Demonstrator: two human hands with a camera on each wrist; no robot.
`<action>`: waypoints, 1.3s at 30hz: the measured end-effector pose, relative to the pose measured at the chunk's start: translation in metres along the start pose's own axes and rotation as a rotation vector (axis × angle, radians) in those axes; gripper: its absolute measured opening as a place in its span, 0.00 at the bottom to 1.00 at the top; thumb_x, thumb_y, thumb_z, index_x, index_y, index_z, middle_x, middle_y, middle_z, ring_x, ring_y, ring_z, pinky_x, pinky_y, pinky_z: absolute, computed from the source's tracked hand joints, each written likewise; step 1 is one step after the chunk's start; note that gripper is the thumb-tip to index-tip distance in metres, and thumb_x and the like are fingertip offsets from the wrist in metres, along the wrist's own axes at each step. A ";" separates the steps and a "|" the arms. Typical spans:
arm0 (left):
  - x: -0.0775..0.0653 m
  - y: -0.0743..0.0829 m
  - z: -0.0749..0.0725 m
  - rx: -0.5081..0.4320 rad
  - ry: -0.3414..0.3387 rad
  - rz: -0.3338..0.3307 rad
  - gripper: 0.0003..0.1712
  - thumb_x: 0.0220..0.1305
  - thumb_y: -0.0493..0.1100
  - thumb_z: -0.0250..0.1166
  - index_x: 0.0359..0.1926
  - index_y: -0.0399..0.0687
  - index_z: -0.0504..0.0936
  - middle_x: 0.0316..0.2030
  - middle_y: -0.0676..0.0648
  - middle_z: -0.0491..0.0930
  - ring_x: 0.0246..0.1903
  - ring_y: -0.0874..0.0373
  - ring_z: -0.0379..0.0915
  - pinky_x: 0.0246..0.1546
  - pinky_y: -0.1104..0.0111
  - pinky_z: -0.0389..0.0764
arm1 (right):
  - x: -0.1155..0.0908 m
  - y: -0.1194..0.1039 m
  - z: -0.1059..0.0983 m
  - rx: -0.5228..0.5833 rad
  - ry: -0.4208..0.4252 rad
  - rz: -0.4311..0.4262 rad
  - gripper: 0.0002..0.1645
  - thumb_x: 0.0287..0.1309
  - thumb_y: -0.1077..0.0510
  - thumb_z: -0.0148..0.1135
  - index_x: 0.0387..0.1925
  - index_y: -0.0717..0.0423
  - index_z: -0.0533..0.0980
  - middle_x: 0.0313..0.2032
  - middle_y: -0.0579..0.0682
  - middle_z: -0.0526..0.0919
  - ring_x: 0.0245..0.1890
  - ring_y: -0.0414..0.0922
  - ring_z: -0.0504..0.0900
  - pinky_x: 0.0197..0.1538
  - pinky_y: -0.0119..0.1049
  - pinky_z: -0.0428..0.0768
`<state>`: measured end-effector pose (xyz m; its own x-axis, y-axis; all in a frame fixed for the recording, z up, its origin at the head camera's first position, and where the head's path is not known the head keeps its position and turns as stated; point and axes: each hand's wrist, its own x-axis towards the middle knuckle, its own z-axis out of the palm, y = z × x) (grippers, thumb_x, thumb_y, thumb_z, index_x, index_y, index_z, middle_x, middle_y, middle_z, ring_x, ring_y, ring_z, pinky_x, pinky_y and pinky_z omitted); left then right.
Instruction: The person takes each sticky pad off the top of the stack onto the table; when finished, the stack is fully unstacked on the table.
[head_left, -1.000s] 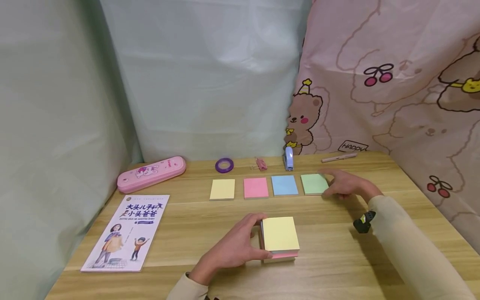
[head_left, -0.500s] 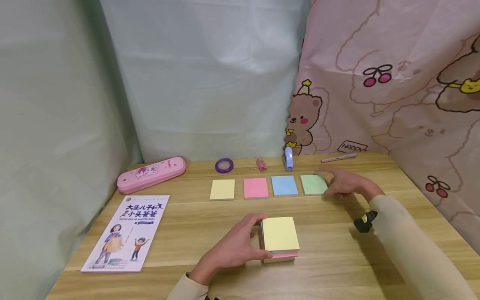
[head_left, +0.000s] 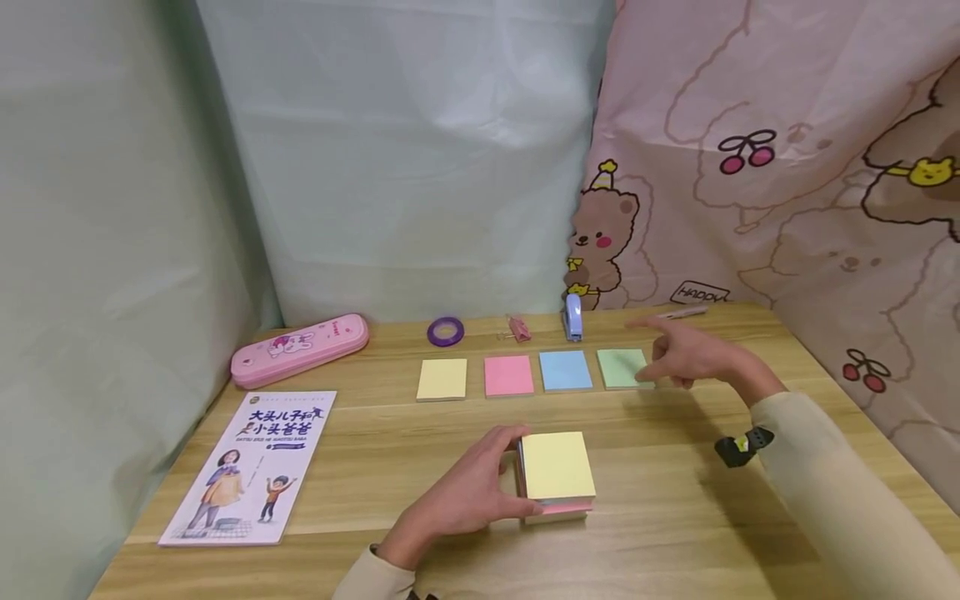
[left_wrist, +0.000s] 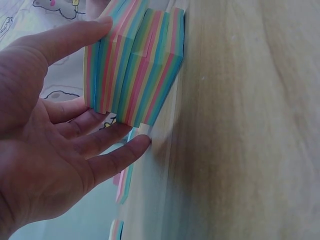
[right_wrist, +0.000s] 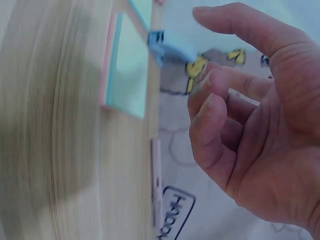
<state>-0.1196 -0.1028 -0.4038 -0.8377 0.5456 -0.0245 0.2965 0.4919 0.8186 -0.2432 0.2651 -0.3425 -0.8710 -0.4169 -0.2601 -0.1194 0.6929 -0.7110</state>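
Note:
A thick stack of sticky notes, yellow on top with many-coloured layered sides, stands at the table's near middle. My left hand holds it from the left, thumb on the near side and fingers at the far side; the left wrist view shows the thumb against the striped layers. A green sticky note pad lies at the right end of a row with a blue pad, a pink pad and a yellow pad. Above and right of the green pad hovers my right hand, holding nothing, fingers loosely curled.
Along the back lie a pink pencil case, purple tape roll, pink binder clip, blue stapler and a pen, partly behind the right hand. A picture booklet lies at left. Curtains border the table.
My right hand has lifted off the green pad's right edge, rising slightly with the forefinger straighter. The left hand stays on the stack. The head view has shifted slightly.

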 end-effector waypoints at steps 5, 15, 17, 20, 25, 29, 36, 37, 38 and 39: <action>-0.001 -0.001 0.000 0.020 0.008 0.018 0.55 0.52 0.50 0.84 0.75 0.40 0.66 0.67 0.45 0.73 0.67 0.50 0.70 0.71 0.50 0.74 | -0.012 -0.013 0.018 -0.041 0.023 -0.076 0.53 0.61 0.55 0.76 0.80 0.53 0.57 0.29 0.53 0.80 0.16 0.42 0.73 0.21 0.40 0.80; -0.002 -0.003 -0.003 0.057 -0.006 0.012 0.57 0.51 0.53 0.84 0.76 0.41 0.65 0.67 0.43 0.72 0.67 0.48 0.70 0.72 0.48 0.72 | -0.040 -0.040 0.084 -0.064 -0.079 -0.273 0.51 0.60 0.48 0.78 0.78 0.53 0.63 0.29 0.45 0.80 0.22 0.37 0.75 0.24 0.32 0.77; -0.001 -0.003 -0.004 0.053 -0.007 0.011 0.57 0.51 0.53 0.84 0.76 0.40 0.65 0.66 0.43 0.72 0.67 0.48 0.71 0.72 0.48 0.72 | -0.043 -0.045 0.095 -0.076 -0.102 -0.293 0.55 0.58 0.44 0.79 0.79 0.55 0.62 0.29 0.43 0.79 0.25 0.37 0.75 0.26 0.31 0.76; -0.001 -0.003 -0.004 0.052 -0.008 0.008 0.57 0.50 0.53 0.85 0.76 0.41 0.65 0.66 0.43 0.72 0.66 0.48 0.71 0.72 0.48 0.72 | -0.044 -0.052 0.110 -0.106 -0.115 -0.274 0.59 0.53 0.41 0.81 0.79 0.56 0.61 0.28 0.41 0.80 0.26 0.36 0.75 0.27 0.31 0.75; -0.001 -0.003 -0.002 0.054 -0.023 -0.003 0.58 0.49 0.52 0.85 0.77 0.43 0.64 0.66 0.44 0.72 0.67 0.49 0.70 0.73 0.48 0.71 | -0.041 -0.052 0.126 -0.120 -0.122 -0.272 0.60 0.48 0.42 0.83 0.76 0.56 0.63 0.33 0.39 0.81 0.32 0.38 0.80 0.34 0.30 0.79; -0.001 -0.003 -0.001 0.063 -0.031 0.007 0.59 0.48 0.50 0.86 0.77 0.43 0.64 0.67 0.44 0.72 0.68 0.49 0.69 0.74 0.48 0.71 | -0.040 -0.050 0.131 -0.097 -0.140 -0.286 0.57 0.47 0.42 0.84 0.73 0.54 0.65 0.39 0.40 0.82 0.39 0.42 0.82 0.40 0.31 0.81; -0.001 -0.003 0.001 0.071 -0.033 0.002 0.58 0.48 0.48 0.85 0.76 0.42 0.65 0.66 0.44 0.72 0.67 0.50 0.69 0.74 0.49 0.71 | -0.039 -0.052 0.133 -0.106 -0.130 -0.282 0.49 0.46 0.45 0.84 0.66 0.51 0.69 0.39 0.40 0.81 0.38 0.37 0.80 0.40 0.30 0.81; -0.001 -0.003 0.001 0.072 -0.033 0.000 0.57 0.48 0.47 0.85 0.76 0.42 0.65 0.65 0.45 0.72 0.67 0.51 0.69 0.74 0.50 0.71 | -0.039 -0.052 0.133 -0.106 -0.129 -0.279 0.49 0.46 0.45 0.84 0.66 0.51 0.69 0.39 0.40 0.81 0.38 0.37 0.80 0.40 0.30 0.81; -0.001 -0.004 0.001 0.075 -0.034 -0.002 0.57 0.48 0.48 0.85 0.76 0.43 0.65 0.66 0.45 0.72 0.67 0.51 0.69 0.74 0.50 0.71 | -0.039 -0.052 0.133 -0.106 -0.127 -0.276 0.49 0.46 0.45 0.84 0.66 0.51 0.69 0.39 0.40 0.81 0.37 0.37 0.79 0.39 0.30 0.81; -0.001 -0.004 0.001 0.078 -0.034 -0.002 0.57 0.48 0.48 0.85 0.76 0.43 0.65 0.66 0.45 0.72 0.67 0.51 0.69 0.74 0.50 0.71 | -0.039 -0.053 0.134 -0.107 -0.126 -0.274 0.49 0.46 0.46 0.84 0.66 0.51 0.69 0.38 0.40 0.81 0.37 0.37 0.79 0.39 0.30 0.81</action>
<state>-0.1197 -0.1043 -0.4073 -0.8226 0.5667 -0.0461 0.3310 0.5432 0.7716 -0.1389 0.1665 -0.3821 -0.7342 -0.6617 -0.1519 -0.3968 0.5997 -0.6949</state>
